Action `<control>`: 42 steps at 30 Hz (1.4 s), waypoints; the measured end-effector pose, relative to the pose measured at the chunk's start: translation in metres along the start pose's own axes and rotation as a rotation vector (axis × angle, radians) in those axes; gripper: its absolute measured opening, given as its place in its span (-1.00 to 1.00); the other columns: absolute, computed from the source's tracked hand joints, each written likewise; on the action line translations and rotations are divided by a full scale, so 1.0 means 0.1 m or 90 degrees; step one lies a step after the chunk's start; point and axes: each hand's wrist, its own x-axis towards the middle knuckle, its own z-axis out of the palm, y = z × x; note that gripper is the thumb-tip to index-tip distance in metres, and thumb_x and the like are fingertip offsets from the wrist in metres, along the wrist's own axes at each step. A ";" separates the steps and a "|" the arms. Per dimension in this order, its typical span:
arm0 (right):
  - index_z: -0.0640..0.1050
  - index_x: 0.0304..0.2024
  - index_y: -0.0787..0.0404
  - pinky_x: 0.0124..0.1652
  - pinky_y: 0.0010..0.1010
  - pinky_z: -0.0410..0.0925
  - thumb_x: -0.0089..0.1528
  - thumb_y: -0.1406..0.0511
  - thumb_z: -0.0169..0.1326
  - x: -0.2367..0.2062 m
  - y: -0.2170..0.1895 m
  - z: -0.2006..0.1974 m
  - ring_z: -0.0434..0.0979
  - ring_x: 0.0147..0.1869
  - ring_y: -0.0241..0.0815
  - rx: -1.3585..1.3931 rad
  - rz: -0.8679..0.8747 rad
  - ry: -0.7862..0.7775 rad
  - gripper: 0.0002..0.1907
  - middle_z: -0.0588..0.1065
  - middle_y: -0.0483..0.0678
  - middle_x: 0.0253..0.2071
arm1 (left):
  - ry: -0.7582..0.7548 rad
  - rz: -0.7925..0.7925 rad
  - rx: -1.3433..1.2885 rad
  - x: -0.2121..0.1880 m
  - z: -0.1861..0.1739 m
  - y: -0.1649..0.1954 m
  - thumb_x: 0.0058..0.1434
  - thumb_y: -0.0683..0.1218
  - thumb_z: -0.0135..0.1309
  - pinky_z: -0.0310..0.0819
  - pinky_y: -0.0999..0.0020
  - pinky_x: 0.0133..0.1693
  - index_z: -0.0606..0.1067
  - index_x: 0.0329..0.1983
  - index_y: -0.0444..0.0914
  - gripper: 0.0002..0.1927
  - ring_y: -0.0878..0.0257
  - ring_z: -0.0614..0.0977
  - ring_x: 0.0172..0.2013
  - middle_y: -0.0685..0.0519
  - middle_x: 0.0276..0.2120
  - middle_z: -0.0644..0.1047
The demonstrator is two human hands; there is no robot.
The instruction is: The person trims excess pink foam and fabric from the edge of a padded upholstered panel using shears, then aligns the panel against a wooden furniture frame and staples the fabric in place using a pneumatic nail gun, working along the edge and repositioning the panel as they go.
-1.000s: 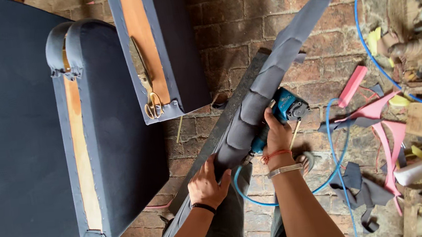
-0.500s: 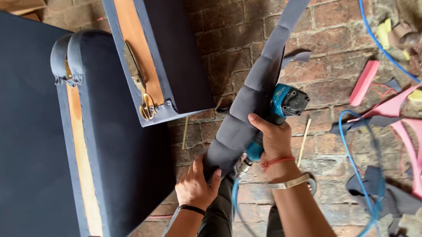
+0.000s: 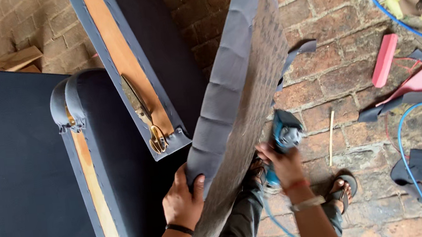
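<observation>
Swung upright now, one padded panel (image 3: 240,94), two hands (image 3: 182,202) (image 3: 284,165) gripping.

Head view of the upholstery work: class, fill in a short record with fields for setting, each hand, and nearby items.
Setting: brick floor strewn with fabric scraps
Left hand: grips the lower edge of a long grey fabric-covered panel
Right hand: holds a blue power tool, blurred, against the panel's underside
Nearby: scissors on a dark blue upholstered piece; blue hose; pink foam block
</observation>
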 end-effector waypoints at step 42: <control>0.64 -0.11 0.33 -0.46 -0.42 0.39 0.08 0.48 0.14 -0.49 -0.10 0.20 0.49 -0.48 -0.26 0.096 -0.029 -0.095 -0.70 0.53 -0.02 -0.40 | -0.102 0.237 0.100 0.81 0.14 1.18 0.25 -0.07 0.14 0.65 0.10 -0.32 0.34 0.32 0.20 -0.42 -0.06 0.68 -0.33 -0.16 -0.09 0.45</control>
